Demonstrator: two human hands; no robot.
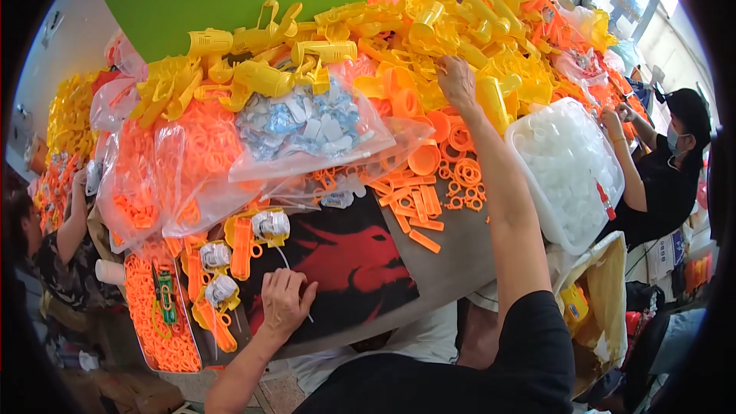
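My right hand (457, 83) reaches far over the table, fingers bent and tips against the heap of yellow plastic parts (491, 27). It seems to pinch one yellow part, though the fingertips are partly hidden. Close to the table's front edge, my left hand (284, 299) lies on a black mat with a red print (345, 261), its thumb apart from the loosely bent fingers. A thin white strip (284, 257) runs beneath this hand. Just beyond and left are three yellow-and-orange assemblies with whitish wrapped parts (271, 224). Loose orange strips (420, 203) and orange rings (466, 174) lie between my arms.
Clear bags of orange rings (203, 153) and a bag of pale blue pieces (310, 126) cover the left. An orange parts tray (172, 345) stands front left; a white tub of translucent parts (563, 176) stands right. One person (667, 161) works at right, another (65, 253) at left.
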